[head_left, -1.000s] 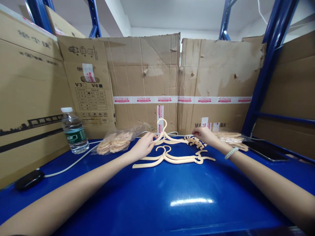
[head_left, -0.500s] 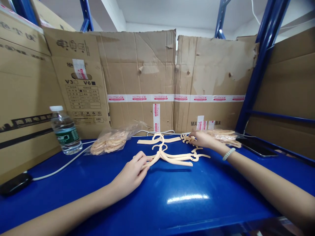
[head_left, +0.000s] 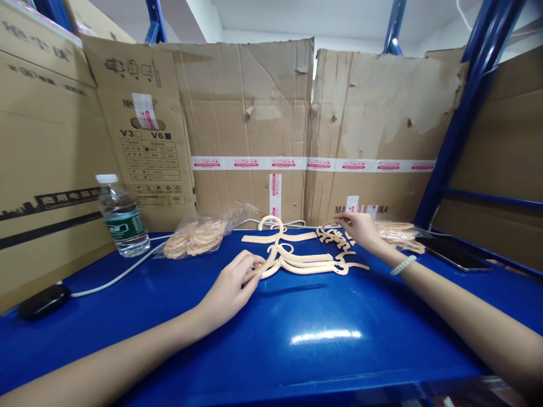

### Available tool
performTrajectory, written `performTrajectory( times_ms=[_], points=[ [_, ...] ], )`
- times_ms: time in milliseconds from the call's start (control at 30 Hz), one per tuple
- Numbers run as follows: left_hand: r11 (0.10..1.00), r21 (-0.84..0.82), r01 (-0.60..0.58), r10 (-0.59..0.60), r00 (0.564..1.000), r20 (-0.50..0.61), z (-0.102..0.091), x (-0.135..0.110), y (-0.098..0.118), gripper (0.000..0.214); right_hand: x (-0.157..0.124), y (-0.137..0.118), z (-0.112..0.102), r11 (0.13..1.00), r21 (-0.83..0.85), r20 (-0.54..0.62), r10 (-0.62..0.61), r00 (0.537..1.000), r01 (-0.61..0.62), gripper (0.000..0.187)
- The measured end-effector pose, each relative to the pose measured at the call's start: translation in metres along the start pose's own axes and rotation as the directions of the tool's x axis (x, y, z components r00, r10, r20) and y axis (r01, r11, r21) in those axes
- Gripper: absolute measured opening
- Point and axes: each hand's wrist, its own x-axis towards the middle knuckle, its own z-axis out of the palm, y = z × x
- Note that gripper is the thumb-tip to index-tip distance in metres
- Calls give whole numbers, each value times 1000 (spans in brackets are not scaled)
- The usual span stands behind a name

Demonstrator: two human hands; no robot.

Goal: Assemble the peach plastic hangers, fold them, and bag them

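My left hand (head_left: 235, 280) is closed around the left end of a cream clothes hanger (head_left: 303, 255), tilting it above the table with its hook upward. Beneath it lies another cream hanger (head_left: 307, 268), partly covered. Over a pile of small cream hooks (head_left: 333, 237), my right hand (head_left: 360, 229) pinches a curved cream hook (head_left: 329, 224); the fingers hide part of it. A flat cream hanger bar (head_left: 297, 237) rests behind the held hanger. Near the right ends of the hangers, a few loose hook pieces (head_left: 355, 265) touch or overlap them.
On the blue table (head_left: 271, 345), a water bottle (head_left: 125, 226) and a bag of cream pieces (head_left: 197, 237) stand left. Another bag (head_left: 401, 234) and a dark phone (head_left: 453, 253) lie right. A black device (head_left: 44, 299) has a white cable. Cardboard (head_left: 250, 124) walls the back.
My right hand has risen from the hook pile with a hook between its fingers. My left hand has tilted the held hanger, raising its right arm. The camera view has shifted slightly.
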Motion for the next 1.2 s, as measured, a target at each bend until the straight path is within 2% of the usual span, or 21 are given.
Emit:
performTrajectory(
  times_ms=[67,100,167,233,300,367,567,633,700,800,900,1033,1200],
  points=[
    [1000,-9,23,-23,999,-23,0,1,-2,17,-4,-6,-8,951,287,-54,139,989,-118,23],
    [999,-15,33,-34,999,-34,0,1,-2,16,-7,-11,-12,866,470,-49,219,974,-171,23],
    [999,-24,49,-50,998,-49,0,1,-3,15,-14,-24,-20,610,757,20,335,942,-233,26],
    [998,-34,55,-56,997,-55,-1,1,-3,14,-21,-39,-26,425,870,90,364,927,-251,29],
    [997,-45,55,-57,997,-58,-2,0,-2,13,-29,-53,-28,322,911,134,360,923,-258,32],
    [997,-59,55,-58,997,-58,-2,0,-2,13,-37,-64,-27,300,917,154,341,927,-263,35],
    [996,-74,49,-53,997,-52,-3,1,0,13,-50,-80,-19,362,887,189,283,940,-287,42],
    [995,-79,53,-58,997,-52,-4,1,1,13,-50,-81,-18,299,910,197,297,935,-286,50],
    [996,-71,51,-54,997,-54,-4,1,1,13,-49,-80,-18,180,926,271,291,918,-331,56],
    [998,-51,38,-41,998,-51,-5,1,0,13,-49,-78,-15,50,902,406,245,880,-430,44],
    [999,-41,35,-36,998,-47,-6,1,-1,13,-49,-79,-14,-3,879,466,223,856,-477,33],
    [999,-32,20,-22,998,-61,-6,3,-1,13,-50,-83,-20,0,865,495,160,854,-502,35],
    [1000,-27,13,-15,998,-60,-7,2,1,12,-46,-75,-26,88,854,496,159,854,-513,36]
  ],
)
